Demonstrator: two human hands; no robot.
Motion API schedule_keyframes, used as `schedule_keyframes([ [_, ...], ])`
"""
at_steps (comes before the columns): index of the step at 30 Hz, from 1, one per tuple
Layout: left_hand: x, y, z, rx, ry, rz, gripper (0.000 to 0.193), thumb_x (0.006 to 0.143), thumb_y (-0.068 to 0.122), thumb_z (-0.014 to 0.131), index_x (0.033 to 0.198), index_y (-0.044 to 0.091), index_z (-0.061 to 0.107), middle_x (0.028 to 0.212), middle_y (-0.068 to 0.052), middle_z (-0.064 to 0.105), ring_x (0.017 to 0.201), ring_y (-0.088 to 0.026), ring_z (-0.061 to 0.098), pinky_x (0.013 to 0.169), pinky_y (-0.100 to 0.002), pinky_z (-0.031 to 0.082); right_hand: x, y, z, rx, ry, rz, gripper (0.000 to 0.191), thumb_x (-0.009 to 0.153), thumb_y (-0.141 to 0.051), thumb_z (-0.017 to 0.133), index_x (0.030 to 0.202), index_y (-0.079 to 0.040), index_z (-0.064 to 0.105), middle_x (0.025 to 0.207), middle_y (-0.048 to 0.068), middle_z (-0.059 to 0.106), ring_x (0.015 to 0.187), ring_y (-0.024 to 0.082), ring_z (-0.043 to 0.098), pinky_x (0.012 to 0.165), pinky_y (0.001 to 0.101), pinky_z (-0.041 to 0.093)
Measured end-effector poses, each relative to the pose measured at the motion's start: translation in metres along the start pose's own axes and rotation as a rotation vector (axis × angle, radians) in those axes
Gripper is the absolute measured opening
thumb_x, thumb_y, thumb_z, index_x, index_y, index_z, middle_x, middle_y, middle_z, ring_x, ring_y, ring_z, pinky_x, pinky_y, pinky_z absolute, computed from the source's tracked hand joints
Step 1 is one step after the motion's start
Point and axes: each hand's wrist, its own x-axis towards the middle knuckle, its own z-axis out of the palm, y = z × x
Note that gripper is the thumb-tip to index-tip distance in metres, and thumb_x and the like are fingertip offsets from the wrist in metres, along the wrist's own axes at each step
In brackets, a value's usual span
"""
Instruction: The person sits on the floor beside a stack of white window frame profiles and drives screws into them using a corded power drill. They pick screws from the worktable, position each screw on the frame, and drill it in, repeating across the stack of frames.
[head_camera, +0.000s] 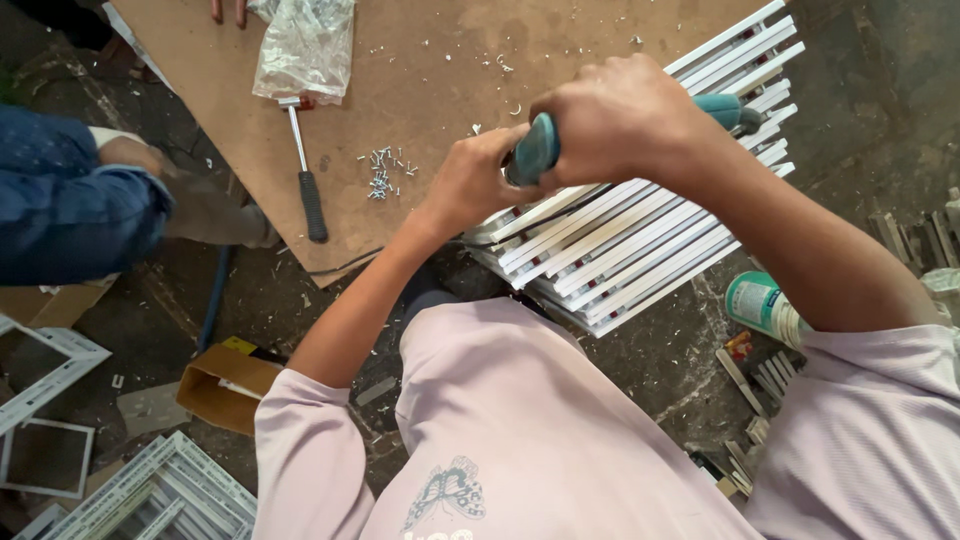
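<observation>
Drill (540, 145) sits clenched in right hand (615, 120) w/ left hand (470, 180) gripping its nose, right over stack of white frames (640, 240), drill's long axis roughly along the slats.

both arms reach forward and meet out front, right hand (615, 120) fisted knuckles-up with fingers curled tight, left hand (475, 180) tucked right against it, elbows bent outward

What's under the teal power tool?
A stack of white slatted frames lies under the teal power tool, resting on the brown board. Both hands cover the tool's tip and contact point.
</observation>
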Motion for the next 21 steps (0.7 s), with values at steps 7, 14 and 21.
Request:
schedule_keyframes([
  [7,-0.007,-0.019,0.007,-0.227,0.001,-0.195,0.064,0.076,0.020,0.094,0.132,0.006,0.067,0.091,-0.004,0.064,0.079,-0.008,0.056,0.072,-0.027,0.051,-0.001,0.004,-0.003,0.051,-0.044,0.065,0.048,0.068,-0.056,0.078,0.095,-0.016,0.080,0.085,0.018,0.075,0.083,0.038,0.072,0.076,0.0491,0.057],
  [14,-0.048,-0.047,0.005,-0.756,0.326,-0.617,0.034,0.093,0.003,0.065,0.126,-0.003,0.069,0.081,-0.001,0.058,0.067,-0.008,0.051,0.057,-0.023,0.041,-0.004,0.003,-0.007,0.024,-0.047,0.081,0.047,0.072,-0.057,0.076,0.093,-0.015,0.079,0.082,0.018,0.075,0.079,0.039,0.072,0.073,0.0504,0.057],
  [21,-0.076,-0.067,0.003,-1.153,0.404,-0.598,0.048,0.087,-0.014,0.038,0.132,-0.015,0.054,0.116,-0.022,0.068,0.096,-0.026,0.071,0.083,-0.034,0.060,-0.001,-0.005,-0.007,-0.035,-0.060,0.008,0.043,0.073,-0.054,0.074,0.094,-0.017,0.080,0.081,0.017,0.075,0.080,0.037,0.073,0.074,0.0488,0.058],
])
